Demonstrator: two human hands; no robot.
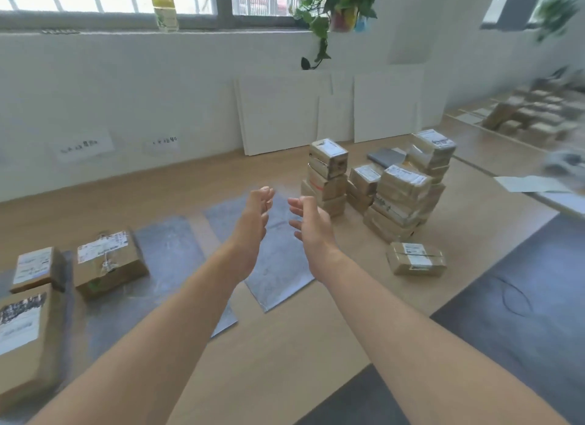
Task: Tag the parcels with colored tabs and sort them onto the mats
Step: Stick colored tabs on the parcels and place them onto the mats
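Observation:
My left hand (pixel 253 225) and my right hand (pixel 311 226) are stretched out side by side, palms facing each other, fingers apart and empty, above a grey mat (pixel 278 275). Beyond my right hand stand stacks of taped brown parcels (pixel 399 190) with white labels. A single parcel (pixel 416 258) lies in front of the stacks. On the left, one parcel (pixel 109 263) rests on a second grey mat (pixel 171 253), and two more parcels (pixel 33 269) (pixel 23 339) sit at the left edge. No colored tabs are visible.
White boards (pixel 332 114) lean on the back wall. A dark grey mat (pixel 522 317) covers the floor at the right. Papers (pixel 531 184) lie far right. A plant (pixel 335 9) and a bottle (pixel 163 6) stand on the windowsill.

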